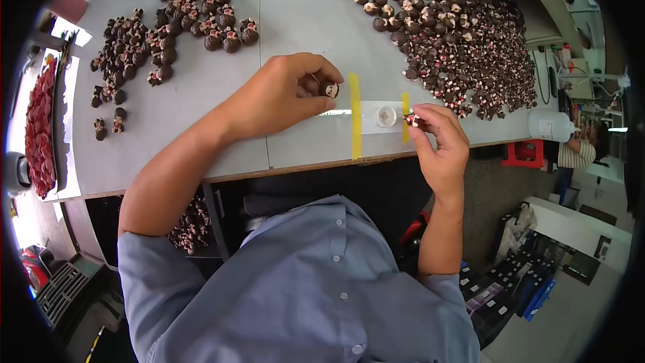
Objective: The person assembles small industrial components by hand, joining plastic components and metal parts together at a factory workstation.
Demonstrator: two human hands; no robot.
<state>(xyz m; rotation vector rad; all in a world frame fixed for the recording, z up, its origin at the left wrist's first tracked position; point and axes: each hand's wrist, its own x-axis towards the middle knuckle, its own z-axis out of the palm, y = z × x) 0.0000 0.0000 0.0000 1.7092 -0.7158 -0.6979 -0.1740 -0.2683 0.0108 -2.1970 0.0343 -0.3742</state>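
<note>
My left hand is closed, its thumb and fingers pinching a small dark brown doll head with a pale face. Another brown rounded piece seems tucked behind it under the curled fingers. To the right, my right hand pinches a tiny red, white and dark doll body between thumb and fingertips. Between the hands a small round whitish cup stands on a white sheet. Strips of yellow tape run along both sides of the sheet.
Brown figures with red and pale parts lie grouped at the table's left. A large heap of similar brown pieces covers the right. A red tray is far left. Beyond the table's right end are a white jug and red stool.
</note>
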